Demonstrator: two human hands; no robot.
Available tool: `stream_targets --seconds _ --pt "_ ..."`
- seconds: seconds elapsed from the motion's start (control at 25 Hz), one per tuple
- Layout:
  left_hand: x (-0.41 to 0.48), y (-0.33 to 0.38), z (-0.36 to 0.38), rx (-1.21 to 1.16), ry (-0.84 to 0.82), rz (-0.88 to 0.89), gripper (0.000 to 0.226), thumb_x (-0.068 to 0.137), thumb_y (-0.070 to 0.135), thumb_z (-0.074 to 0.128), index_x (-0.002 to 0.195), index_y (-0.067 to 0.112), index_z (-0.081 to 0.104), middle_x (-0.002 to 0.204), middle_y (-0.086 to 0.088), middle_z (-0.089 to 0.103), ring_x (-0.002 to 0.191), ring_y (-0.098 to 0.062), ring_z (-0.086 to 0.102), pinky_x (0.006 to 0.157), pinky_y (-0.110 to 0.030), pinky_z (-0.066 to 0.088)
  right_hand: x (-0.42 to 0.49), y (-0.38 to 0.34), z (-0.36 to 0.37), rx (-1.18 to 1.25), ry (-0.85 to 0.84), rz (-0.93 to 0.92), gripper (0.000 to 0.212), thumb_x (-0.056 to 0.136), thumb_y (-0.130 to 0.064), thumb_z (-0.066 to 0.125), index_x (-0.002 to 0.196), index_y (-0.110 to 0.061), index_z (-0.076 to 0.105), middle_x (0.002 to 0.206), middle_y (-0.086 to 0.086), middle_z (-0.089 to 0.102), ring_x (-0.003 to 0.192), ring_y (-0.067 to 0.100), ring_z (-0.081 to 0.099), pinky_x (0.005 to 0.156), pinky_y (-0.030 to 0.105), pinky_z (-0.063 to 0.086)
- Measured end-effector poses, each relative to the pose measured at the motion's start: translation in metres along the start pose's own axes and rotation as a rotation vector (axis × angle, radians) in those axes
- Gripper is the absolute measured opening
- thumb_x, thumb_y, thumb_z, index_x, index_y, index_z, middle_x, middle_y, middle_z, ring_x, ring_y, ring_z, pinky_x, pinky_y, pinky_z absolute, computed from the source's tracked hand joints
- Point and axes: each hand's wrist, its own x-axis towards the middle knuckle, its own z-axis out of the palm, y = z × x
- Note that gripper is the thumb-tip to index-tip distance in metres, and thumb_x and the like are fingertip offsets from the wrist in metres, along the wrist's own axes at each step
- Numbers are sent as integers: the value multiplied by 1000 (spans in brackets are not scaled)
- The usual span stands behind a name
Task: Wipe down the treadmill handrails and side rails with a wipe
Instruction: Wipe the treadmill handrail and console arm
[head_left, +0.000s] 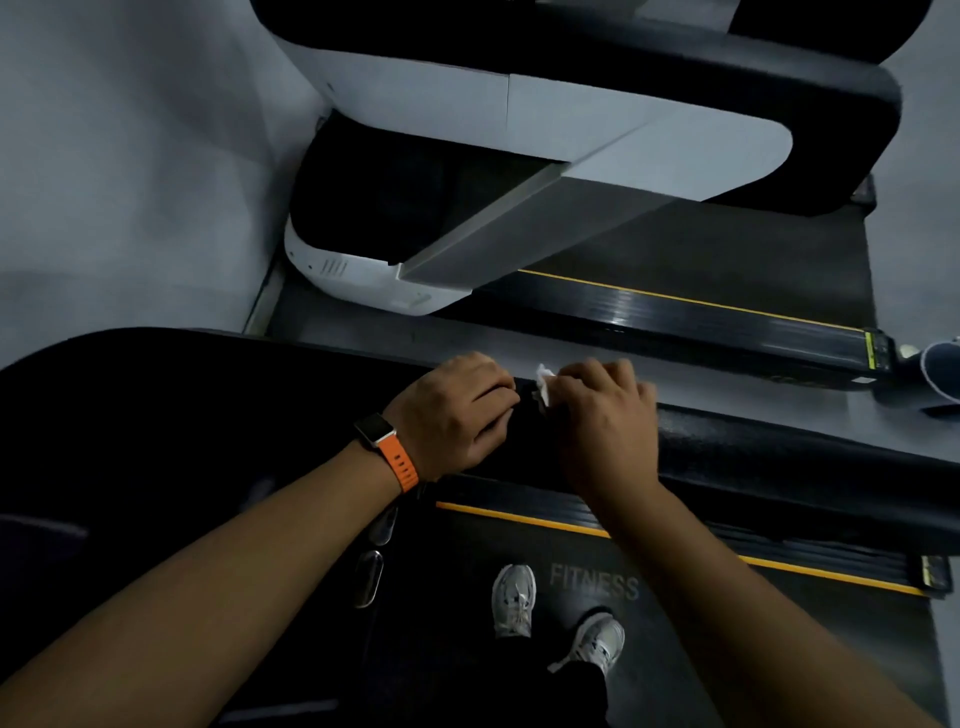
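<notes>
A thick black padded handrail (779, 452) runs from the left across the middle of the head view. My right hand (602, 415) wraps over the rail and holds a crumpled white wipe (544, 382) against it; only a small corner of the wipe shows by my knuckles. My left hand (457, 410), with an orange-strapped watch on its wrist, grips the same rail just to the left of the wipe, fingers curled over the top. Below the rail lies the side rail (779, 558) with a yellow stripe.
My two white sneakers (556, 618) stand on the dark belt marked FITNESS. A second treadmill (597, 145) with a white and black frame stands beyond the rail, its own yellow-striped side rail (701, 312) behind my hands. Grey floor lies at the left. Another shoe shows at the right edge.
</notes>
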Motion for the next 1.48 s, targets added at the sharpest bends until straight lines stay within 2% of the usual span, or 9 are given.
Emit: stream_targets --seconds 0.12,0.2,0.32,0.52,0.76,0.96,1.2,1.28,1.48 --pt "-1 0 2 -5 9 3 15 94 13 65 101 1 73 102 -16 68 94 -33 63 88 -44 52 -2 13 -1 -25 -19 26 18 86 -30 71 101 -21 75 102 1 67 96 34 55 73 43 41" --pt "-3 -1 3 13 18 10 15 94 13 66 101 2 74 103 -16 68 95 -32 63 88 -44 53 -7 10 0 -35 18 86 25 86 -26 72 109 -18 73 104 5 65 98 35 53 74 44 42" --pt "-1 -1 2 -10 -1 -10 16 93 14 67 102 1 73 103 -17 68 95 -32 63 88 -44 53 -9 -4 5 -17 -15 -39 35 85 -30 60 118 -21 69 109 4 62 100 32 51 78 43 41" --pt "-6 -10 -11 -50 -9 -3 15 95 12 70 99 -1 74 101 -18 69 91 -32 63 85 -43 53 0 -21 8 170 35 35 25 77 -22 79 102 -24 74 95 -1 67 92 28 54 72 39 41" --pt "-13 -15 -12 -37 28 -1 16 97 12 67 100 -2 75 101 -17 69 91 -32 64 85 -42 53 -20 -13 4 122 84 -100 22 85 -32 63 102 -21 73 102 -1 67 93 29 55 73 42 41" --pt "-16 -14 -11 -23 31 -4 15 97 13 68 100 -1 74 100 -17 69 91 -31 64 86 -42 53 -36 -32 8 113 83 -116 20 81 -25 76 100 -20 73 106 0 65 94 28 53 71 41 40" --pt "-14 -14 -9 -14 20 3 14 96 12 67 99 0 74 100 -16 68 90 -31 63 82 -44 53 -49 -26 5 95 177 -102 13 87 -28 69 95 -20 75 100 1 65 89 28 52 70 37 35" --pt "-14 -14 -11 -25 19 1 14 96 12 67 99 0 74 100 -17 68 90 -32 63 82 -44 53 -45 -42 14 98 139 -133 9 86 -26 72 92 -19 73 98 1 64 88 27 51 70 38 34" --pt "-18 -17 -16 -60 -14 12 18 99 14 67 106 -1 75 106 -16 69 97 -31 64 91 -42 52 -52 -18 5 88 141 -175 15 86 -30 65 95 -22 73 100 0 66 87 29 55 69 40 39"
